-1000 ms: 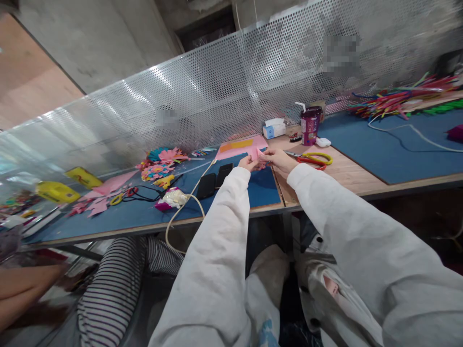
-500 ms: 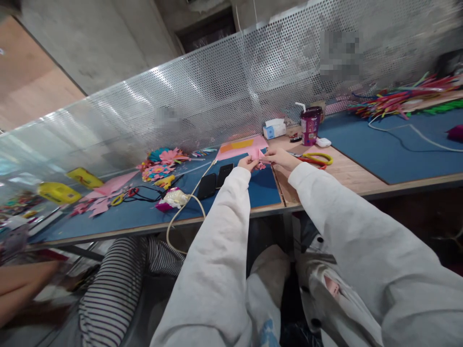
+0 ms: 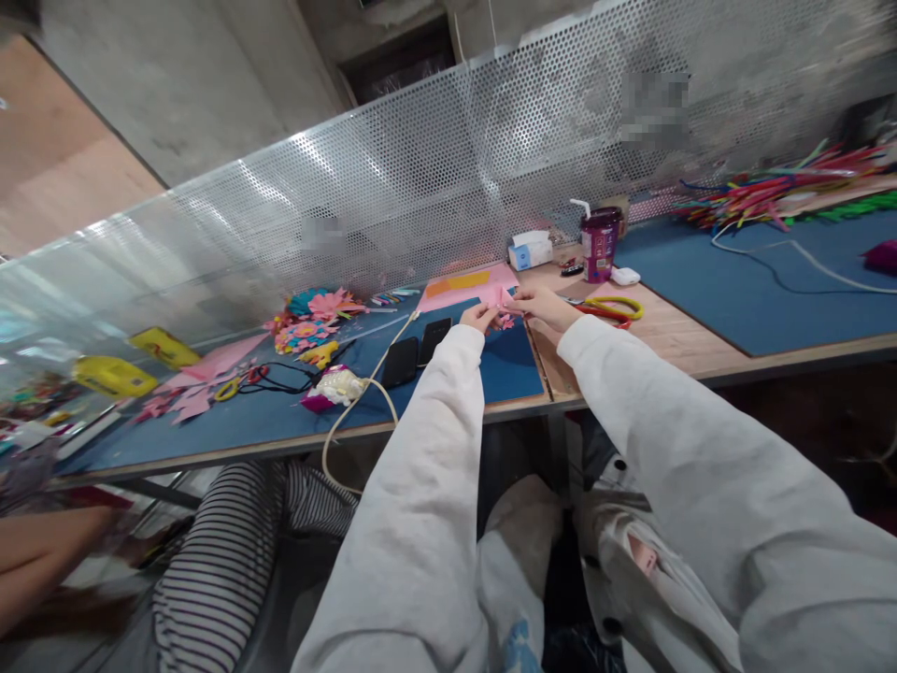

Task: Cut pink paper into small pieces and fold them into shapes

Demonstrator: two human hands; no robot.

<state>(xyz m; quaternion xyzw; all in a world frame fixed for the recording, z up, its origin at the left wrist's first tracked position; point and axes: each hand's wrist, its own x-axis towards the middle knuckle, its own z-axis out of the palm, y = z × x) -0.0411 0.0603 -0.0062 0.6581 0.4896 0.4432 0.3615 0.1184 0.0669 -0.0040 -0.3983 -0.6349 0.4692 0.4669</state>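
Note:
My left hand [image 3: 479, 317] and my right hand [image 3: 544, 306] meet over the blue mat [image 3: 515, 368] at the far side of the table. Both pinch a small piece of pink paper [image 3: 503, 298] held between them, fingers closed on it. Larger pink and orange sheets [image 3: 468, 284] lie just behind the hands. Yellow-and-red scissors [image 3: 611, 309] rest on the bare wood right of my right hand. Two dark phones [image 3: 416, 348] lie left of my left hand.
A perforated metal screen [image 3: 420, 178] backs the table. A purple cup with straw [image 3: 600, 242], a tissue box [image 3: 531, 250] and paper flowers [image 3: 312, 317] stand near it. Colourful strips [image 3: 777, 190] pile at far right. A person in striped clothing [image 3: 231, 551] sits at my left.
Both hands have stayed together on the pink paper with only slight finger movement. The view has shifted a little.

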